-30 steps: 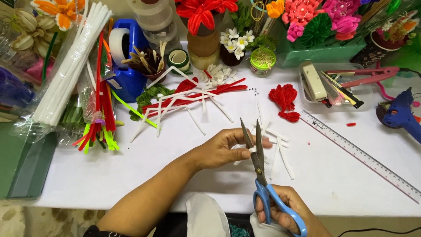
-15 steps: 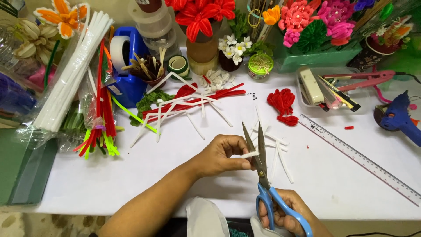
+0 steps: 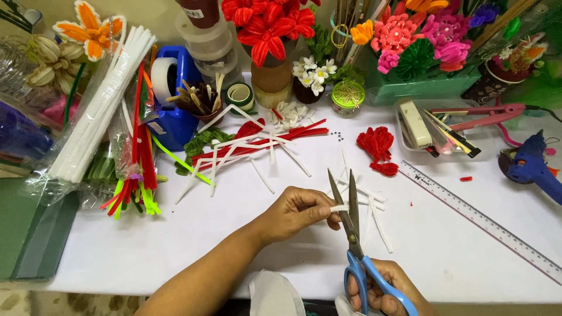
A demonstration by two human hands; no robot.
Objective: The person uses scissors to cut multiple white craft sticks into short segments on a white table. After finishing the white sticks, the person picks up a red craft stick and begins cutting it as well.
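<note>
My left hand (image 3: 295, 213) pinches a short white pipe-cleaner piece (image 3: 339, 208) and holds it between the parted blades of blue-handled scissors (image 3: 352, 225). My right hand (image 3: 383, 288), at the bottom edge of the view, grips the scissors' handles with the blades pointing up and away from me. Just beyond the blades, several cut white pieces (image 3: 370, 205) lie on the white table (image 3: 175, 251). More white and red strips (image 3: 257, 146) are scattered further back, near a small red pipe-cleaner flower (image 3: 376, 147).
Bundles of white, red and green pipe cleaners (image 3: 111, 134) lie at the left. A blue tape dispenser (image 3: 172, 96), vases of pipe-cleaner flowers (image 3: 269, 41), a clear tray of tools (image 3: 436, 126), a long ruler (image 3: 483, 219) and a blue glue gun (image 3: 535, 167) ring the work area.
The white piece now sits between the scissor blades, which have tilted slightly. Both hands have stayed almost in place.
</note>
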